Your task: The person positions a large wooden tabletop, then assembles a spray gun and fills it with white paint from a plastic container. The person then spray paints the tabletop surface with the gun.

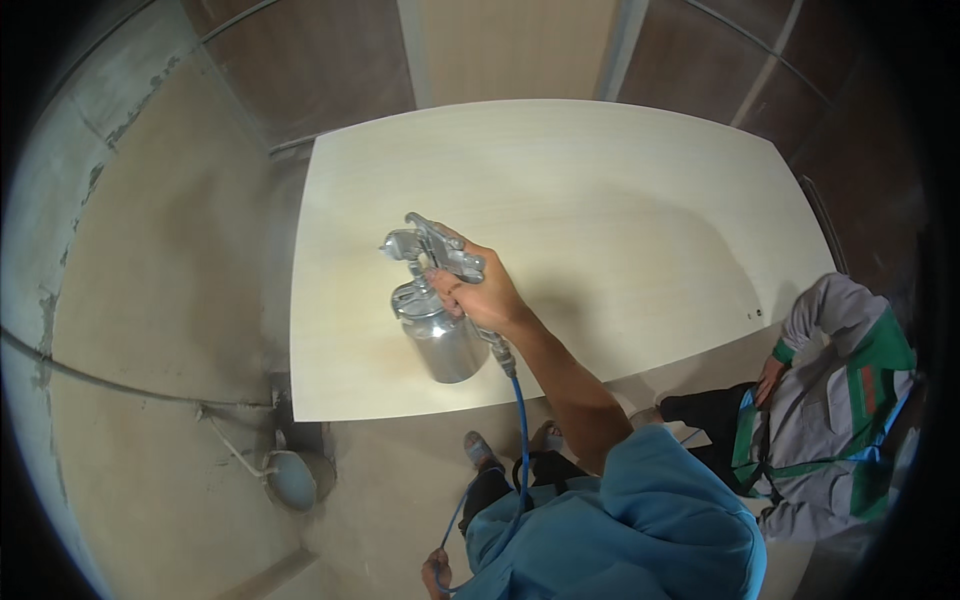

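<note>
My right hand [488, 298] is wrapped round the handle of a silver spray gun [446, 345]. A metal cup hangs below the gun, whose nozzle points left above a pale wood-grain board [620, 190]. From the bottom of the handle a blue air hose [523, 430] runs down past my body. Low in the picture, beside my leg, my left hand [436, 572] is closed on a lower stretch of that hose.
At the right stands another person in a grey and green jacket [830, 400], a hand at the waist. A bucket [293, 482] with pale liquid and a stick sits on the floor at the left. Dusty partitions [310, 70] enclose the board's far side.
</note>
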The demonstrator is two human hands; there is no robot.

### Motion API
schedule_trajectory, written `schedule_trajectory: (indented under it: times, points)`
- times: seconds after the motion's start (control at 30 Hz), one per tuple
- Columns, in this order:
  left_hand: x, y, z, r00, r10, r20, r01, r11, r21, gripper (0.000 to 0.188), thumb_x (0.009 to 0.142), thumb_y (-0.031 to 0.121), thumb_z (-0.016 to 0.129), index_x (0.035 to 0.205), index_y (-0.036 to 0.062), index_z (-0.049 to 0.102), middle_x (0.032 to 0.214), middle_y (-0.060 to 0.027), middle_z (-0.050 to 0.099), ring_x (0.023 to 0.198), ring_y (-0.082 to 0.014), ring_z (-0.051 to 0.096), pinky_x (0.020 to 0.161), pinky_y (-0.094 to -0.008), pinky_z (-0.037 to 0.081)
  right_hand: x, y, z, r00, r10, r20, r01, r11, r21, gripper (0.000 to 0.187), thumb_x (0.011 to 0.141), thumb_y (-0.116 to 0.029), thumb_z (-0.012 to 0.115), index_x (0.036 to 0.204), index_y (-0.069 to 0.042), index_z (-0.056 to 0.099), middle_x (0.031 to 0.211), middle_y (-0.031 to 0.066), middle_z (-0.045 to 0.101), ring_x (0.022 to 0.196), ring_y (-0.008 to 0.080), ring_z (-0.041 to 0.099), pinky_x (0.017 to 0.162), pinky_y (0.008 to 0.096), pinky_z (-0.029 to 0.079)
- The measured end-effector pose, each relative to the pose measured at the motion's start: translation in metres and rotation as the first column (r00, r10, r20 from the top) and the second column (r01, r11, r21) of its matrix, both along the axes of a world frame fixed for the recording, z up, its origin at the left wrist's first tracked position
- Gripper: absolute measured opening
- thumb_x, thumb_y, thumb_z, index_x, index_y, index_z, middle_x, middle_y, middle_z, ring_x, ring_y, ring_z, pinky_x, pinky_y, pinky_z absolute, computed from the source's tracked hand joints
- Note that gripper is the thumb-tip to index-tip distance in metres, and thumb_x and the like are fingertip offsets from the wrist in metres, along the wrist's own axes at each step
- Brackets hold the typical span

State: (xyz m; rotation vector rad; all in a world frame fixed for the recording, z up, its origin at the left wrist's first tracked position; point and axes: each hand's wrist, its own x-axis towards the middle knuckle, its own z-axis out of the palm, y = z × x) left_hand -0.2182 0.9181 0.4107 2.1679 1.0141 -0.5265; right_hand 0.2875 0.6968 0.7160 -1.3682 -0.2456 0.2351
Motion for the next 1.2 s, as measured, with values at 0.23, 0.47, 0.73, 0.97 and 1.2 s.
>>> schedule_trajectory:
  times: [0.23, 0.47, 0.73, 0.97, 1.2]
  points:
    - [0.059, -0.055, 0.001, 0.981, -0.192, -0.022, 0.193, 0.981, 0.023, 0.035, 0.095, 0.036, 0.056, 0.103, 0.0068, 0.073, 0.081, -0.0217, 0.07, 0.079, -0.0364, 0.07, 0.072, -0.0438, 0.052, -0.002, -0.21, -0.053, 0.841, -0.436, 0.32, 0.519, 0.819, -0.246, 0.059, 0.087, -0.011, 0.061, 0.143, 0.001, 0.045, 0.095, 0.0057, 0.064, 0.084, 0.0104, 0.057, 0.078, 0.0264, 0.049]
    - [0.149, -0.154, 0.006, 0.793, -0.562, 0.237, 0.529, 0.827, 0.19, 0.027, 0.093, 0.028, 0.059, 0.099, 0.005, 0.073, 0.073, -0.0214, 0.067, 0.07, -0.0371, 0.069, 0.068, -0.0451, 0.054, -0.008, -0.452, -0.075, 0.565, -0.604, 0.561, 0.825, 0.403, -0.396, 0.055, 0.088, -0.009, 0.057, 0.142, 0.0, 0.046, 0.089, 0.011, 0.067, 0.08, 0.0135, 0.061, 0.078, 0.0292, 0.051]
    - [0.158, -0.193, -0.021, 0.855, -0.511, 0.089, 0.506, 0.86, 0.068, 0.027, 0.09, 0.035, 0.065, 0.103, 0.0123, 0.074, 0.087, -0.0164, 0.073, 0.088, -0.0402, 0.068, 0.082, -0.0458, 0.054, -0.062, -0.526, -0.055, 0.332, -0.696, 0.637, 0.902, 0.037, -0.429, 0.056, 0.086, -0.003, 0.058, 0.141, 0.0, 0.047, 0.083, 0.0162, 0.063, 0.076, 0.0217, 0.061, 0.076, 0.0326, 0.05]
    - [0.138, -0.168, -0.012, 0.869, -0.473, 0.144, 0.47, 0.881, 0.057, 0.027, 0.092, 0.032, 0.062, 0.103, 0.0097, 0.073, 0.082, -0.0187, 0.071, 0.084, -0.0382, 0.07, 0.077, -0.0462, 0.055, -0.047, -0.485, -0.054, 0.543, -0.82, 0.179, 0.831, 0.493, -0.257, 0.049, 0.091, -0.004, 0.061, 0.139, 0.0, 0.05, 0.069, -0.0013, 0.056, 0.05, 0.006, 0.046, 0.047, 0.0218, 0.037]
    - [0.073, -0.124, -0.001, 0.942, -0.287, 0.171, 0.275, 0.957, 0.093, 0.029, 0.094, 0.029, 0.058, 0.1, 0.0056, 0.073, 0.078, -0.0214, 0.07, 0.079, -0.0375, 0.071, 0.07, -0.0433, 0.055, 0.0, -0.336, -0.052, 0.757, -0.626, 0.185, 0.649, 0.754, -0.103, 0.01, 0.094, -0.007, 0.061, 0.101, 0.0, 0.06, 0.061, -0.001, 0.053, 0.049, 0.0071, 0.047, 0.046, 0.0238, 0.038]
